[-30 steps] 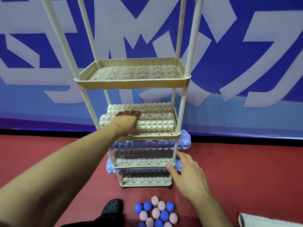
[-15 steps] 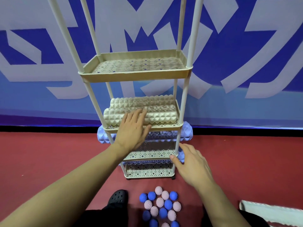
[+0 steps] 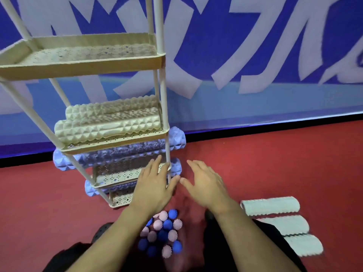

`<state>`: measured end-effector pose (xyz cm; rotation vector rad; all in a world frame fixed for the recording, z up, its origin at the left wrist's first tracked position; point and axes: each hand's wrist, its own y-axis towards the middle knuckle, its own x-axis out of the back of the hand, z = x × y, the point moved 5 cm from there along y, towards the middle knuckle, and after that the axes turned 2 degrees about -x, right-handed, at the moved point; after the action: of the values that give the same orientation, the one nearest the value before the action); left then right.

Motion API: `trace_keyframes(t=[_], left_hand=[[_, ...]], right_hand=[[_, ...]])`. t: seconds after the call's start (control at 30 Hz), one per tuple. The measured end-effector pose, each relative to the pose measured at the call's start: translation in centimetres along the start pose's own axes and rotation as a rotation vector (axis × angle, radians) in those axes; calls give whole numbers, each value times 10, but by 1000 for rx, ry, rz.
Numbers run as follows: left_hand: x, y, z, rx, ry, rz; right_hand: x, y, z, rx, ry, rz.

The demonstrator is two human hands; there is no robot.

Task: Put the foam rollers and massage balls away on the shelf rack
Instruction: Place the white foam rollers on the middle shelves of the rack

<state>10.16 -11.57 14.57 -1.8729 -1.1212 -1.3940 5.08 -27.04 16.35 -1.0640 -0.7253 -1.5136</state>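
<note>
The cream shelf rack (image 3: 82, 70) stands at the left against the blue wall. Two cream foam rollers (image 3: 106, 126) lie on its middle tier; purple foam rollers (image 3: 125, 152) fill the two tiers below. My left hand (image 3: 155, 187) hovers open, fingers spread, in front of the rack's lower right post. My right hand (image 3: 204, 183) is open beside it, holding nothing. A heap of several blue and pink spiky massage balls (image 3: 163, 232) lies on the floor under my wrists. Three white foam rollers (image 3: 275, 222) lie on the floor at the right.
The floor is red (image 3: 275, 163), and a blue and white banner wall (image 3: 255, 55) runs behind the rack. The rack's top tier (image 3: 94, 53) holds nothing. My dark shoe (image 3: 102, 230) and dark-clothed legs show at the bottom edge.
My left hand came off the cream roller on the middle tier and dropped beside my right hand. The view swung right, bringing the white rollers on the floor into sight.
</note>
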Motion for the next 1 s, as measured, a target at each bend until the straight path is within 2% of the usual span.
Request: trace_keyframes(t=[0.13, 0.27, 0.4, 0.53, 0.7, 0.83, 1.0], left_hand=[[-17, 26, -29, -29, -36, 4], [-43, 48, -60, -79, -73, 40], [-66, 63, -83, -112, -106, 51], [-90, 77, -99, -140, -160, 66], [-122, 92, -110, -176, -181, 116], [-147, 98, -114, -164, -184, 193], [-167, 98, -121, -139, -194, 267]], right_hand=[[21, -3, -58, -74, -85, 21], [32, 9, -131, -152, -146, 147], [16, 20, -222, -233, -306, 297], [-21, 15, -302, -295, -366, 462], [-88, 2, -375, -377, -295, 565], [-153, -16, -411, -376, -258, 687], [-202, -30, -438, -365, -264, 699]])
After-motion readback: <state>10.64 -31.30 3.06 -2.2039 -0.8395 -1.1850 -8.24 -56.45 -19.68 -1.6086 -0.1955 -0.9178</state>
